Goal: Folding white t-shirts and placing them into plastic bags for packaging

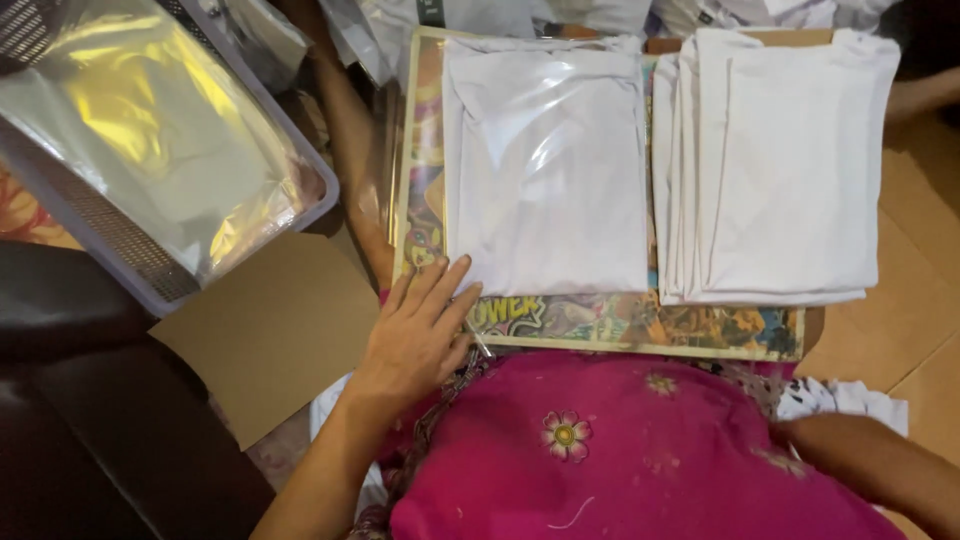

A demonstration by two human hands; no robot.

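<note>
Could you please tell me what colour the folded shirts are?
White, clearest in the head view: the folded shirts.

The board (620, 335) is nearly full: a bagged shirt (545, 170) fills its left half and a shirt stack (775, 170) its right, with only a narrow gap between them. A thin strip of board lies bare along the near edge. The left hand (418, 335) rests flat on the board's near left corner, its fingertips touching the bagged shirt, so that corner is blocked. To the left, a basket (150, 270) of clear bags takes the far side, and bare cardboard (270, 330) lies open near it. Right of the stack, the floor (920, 260) is open. Far beyond the board, more bags crowd the edge.
</note>
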